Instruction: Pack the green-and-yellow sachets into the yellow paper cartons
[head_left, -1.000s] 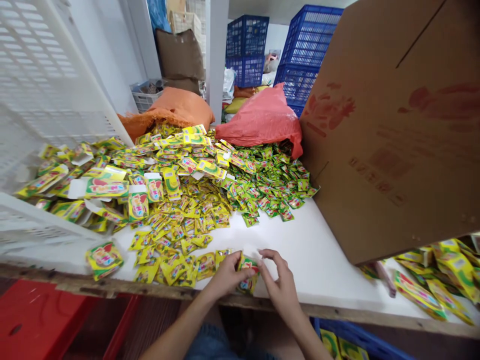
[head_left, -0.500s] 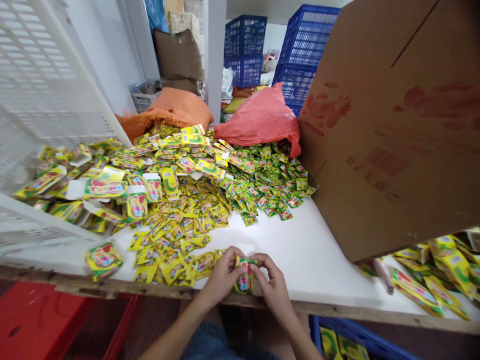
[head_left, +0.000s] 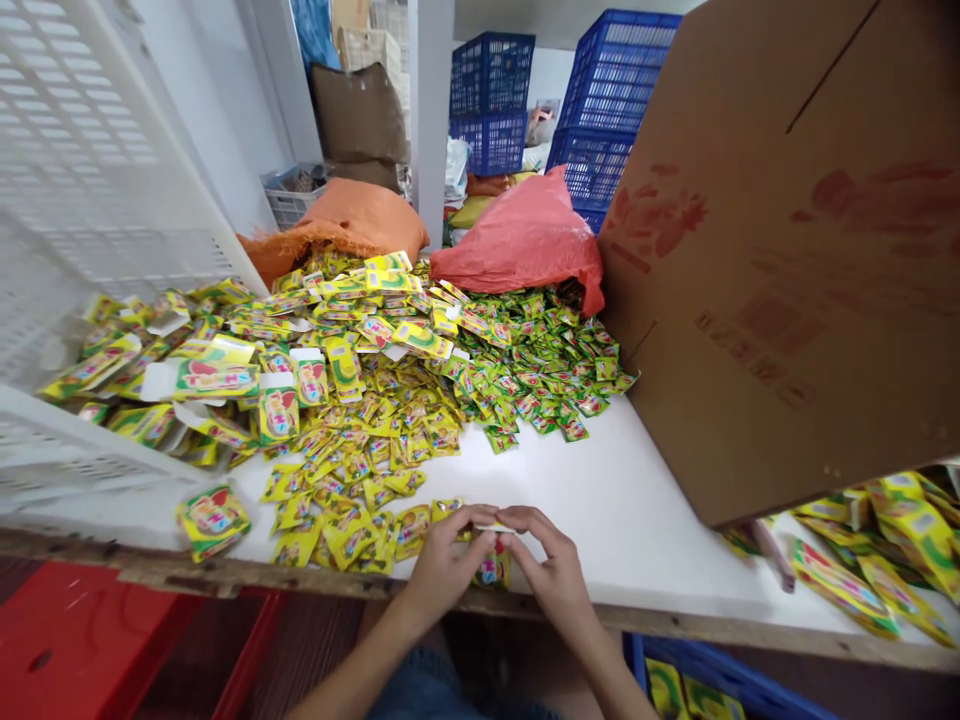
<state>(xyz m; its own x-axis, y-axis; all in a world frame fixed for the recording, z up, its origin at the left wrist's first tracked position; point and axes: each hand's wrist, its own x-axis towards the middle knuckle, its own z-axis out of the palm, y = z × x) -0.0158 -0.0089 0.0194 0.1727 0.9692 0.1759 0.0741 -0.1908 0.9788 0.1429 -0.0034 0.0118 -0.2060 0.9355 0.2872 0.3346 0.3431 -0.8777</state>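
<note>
Between my hands, at the table's front edge, is a small yellow-green candy box (head_left: 491, 570) with a red fruit picture. My left hand (head_left: 448, 565) grips it from the left, thumb on its front and fingers over its top end. From the right, my right hand (head_left: 551, 565) pinches the same top end, its thumb close to the other thumb. Fingers hide much of the box's upper part. Just left of my hands, small yellow candy packets (head_left: 349, 535) lie loose on the white tabletop (head_left: 600, 500). Farther left lies a square yellow-green packet (head_left: 214, 520).
Open flat boxes (head_left: 217, 380) are heaped by a white crate (head_left: 127, 200). Green packets (head_left: 540, 370) spill from a red sack (head_left: 525, 235); an orange sack (head_left: 360, 220) stands beside it. A large cardboard carton (head_left: 787, 270) blocks the right. Below are a blue crate (head_left: 637, 665) and red stool (head_left: 82, 630).
My fingers have moved together over the top of the candy box, and the white flap that stood up there is now folded down under them.
</note>
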